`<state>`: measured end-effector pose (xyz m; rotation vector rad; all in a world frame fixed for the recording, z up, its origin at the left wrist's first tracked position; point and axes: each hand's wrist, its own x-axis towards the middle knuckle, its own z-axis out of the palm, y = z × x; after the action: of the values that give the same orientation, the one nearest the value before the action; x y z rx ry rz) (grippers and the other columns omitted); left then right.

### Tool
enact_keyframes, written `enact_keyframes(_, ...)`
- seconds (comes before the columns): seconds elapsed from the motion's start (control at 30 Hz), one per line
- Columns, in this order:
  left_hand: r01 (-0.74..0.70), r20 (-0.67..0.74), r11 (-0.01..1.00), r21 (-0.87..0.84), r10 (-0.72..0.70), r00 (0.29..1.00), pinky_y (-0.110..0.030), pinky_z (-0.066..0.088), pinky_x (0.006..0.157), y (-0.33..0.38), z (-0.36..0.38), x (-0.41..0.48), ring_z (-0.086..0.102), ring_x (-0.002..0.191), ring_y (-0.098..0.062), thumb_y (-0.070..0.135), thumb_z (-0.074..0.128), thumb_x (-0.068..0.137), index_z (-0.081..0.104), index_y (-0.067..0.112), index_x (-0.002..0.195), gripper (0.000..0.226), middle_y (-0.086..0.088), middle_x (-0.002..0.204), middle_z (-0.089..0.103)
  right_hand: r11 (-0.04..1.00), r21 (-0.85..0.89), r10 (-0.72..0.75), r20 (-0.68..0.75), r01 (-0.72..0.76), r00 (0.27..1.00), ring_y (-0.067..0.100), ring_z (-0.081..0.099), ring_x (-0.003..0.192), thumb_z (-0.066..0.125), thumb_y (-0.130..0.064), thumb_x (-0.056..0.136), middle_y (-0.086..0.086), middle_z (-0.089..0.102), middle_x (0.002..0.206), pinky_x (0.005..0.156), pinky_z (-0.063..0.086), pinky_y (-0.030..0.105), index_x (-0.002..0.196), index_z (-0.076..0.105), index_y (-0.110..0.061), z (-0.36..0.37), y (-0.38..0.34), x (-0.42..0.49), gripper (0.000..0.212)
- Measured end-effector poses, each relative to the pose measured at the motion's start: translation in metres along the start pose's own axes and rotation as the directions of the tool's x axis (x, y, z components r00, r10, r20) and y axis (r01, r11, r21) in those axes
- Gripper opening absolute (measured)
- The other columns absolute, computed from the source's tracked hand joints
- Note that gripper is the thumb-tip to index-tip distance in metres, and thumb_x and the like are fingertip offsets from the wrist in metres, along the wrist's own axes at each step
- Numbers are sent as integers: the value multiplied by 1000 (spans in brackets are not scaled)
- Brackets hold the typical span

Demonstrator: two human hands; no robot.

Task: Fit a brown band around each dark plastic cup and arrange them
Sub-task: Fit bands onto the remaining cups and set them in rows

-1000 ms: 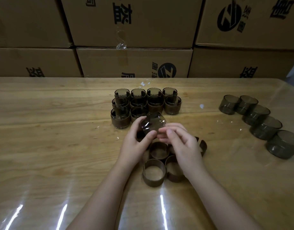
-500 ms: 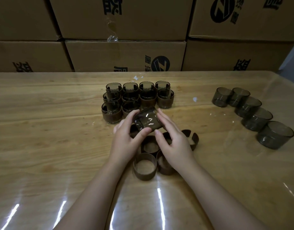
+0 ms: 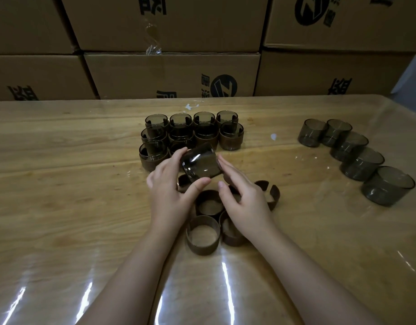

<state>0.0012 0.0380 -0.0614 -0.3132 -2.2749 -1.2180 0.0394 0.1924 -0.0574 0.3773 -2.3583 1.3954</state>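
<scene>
My left hand [image 3: 169, 193] grips a bare dark plastic cup [image 3: 201, 164], tilted with its base toward me, just above the table. My right hand [image 3: 244, 202] lies beside it, fingers straight and touching the cup's right side, thumb free. Under both hands sit several loose brown bands; the nearest closed ring [image 3: 203, 235] is in front, and a split band [image 3: 271, 193] lies at the right. Behind the held cup stands a block of banded cups [image 3: 231, 137] in rows.
A curved row of several bare dark cups [image 3: 362, 163] stands on the right of the wooden table [image 3: 61, 184]. Stacked cardboard boxes [image 3: 169, 73] wall off the table's far edge. The table's right edge runs close to the bare cups.
My right hand has uncurled from the cup's base and now lies straight along its right side. The cup stays in my left hand, slightly turned. The view has shifted a little.
</scene>
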Motion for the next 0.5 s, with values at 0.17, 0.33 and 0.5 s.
enact_keyframes(0.17,48,-89,998,32,-45,995,-33,22,100,-5,-1,1,33,113,3,67,54,73,44,31,137,74,19,125,48,1000,1,21,55,-21,998,-4,41,132,52,-24,96,-19,45,140,107,36,14,145,42,-28,0,0,-2,49)
enact_keyframes(0.33,63,-107,993,98,-53,993,-36,23,102,-5,-1,0,34,112,-1,69,53,73,45,33,137,74,14,130,55,1000,-15,-14,54,15,998,-3,40,133,52,-20,96,-17,44,143,107,36,15,144,44,-24,-1,-2,-2,49)
enact_keyframes(0.5,40,-59,987,155,-31,998,-37,23,104,-6,-1,1,47,116,-19,69,52,72,50,28,135,75,9,127,58,995,-2,-95,18,95,995,-4,35,136,50,-10,96,-10,43,145,111,34,20,141,47,-13,0,-2,-1,45)
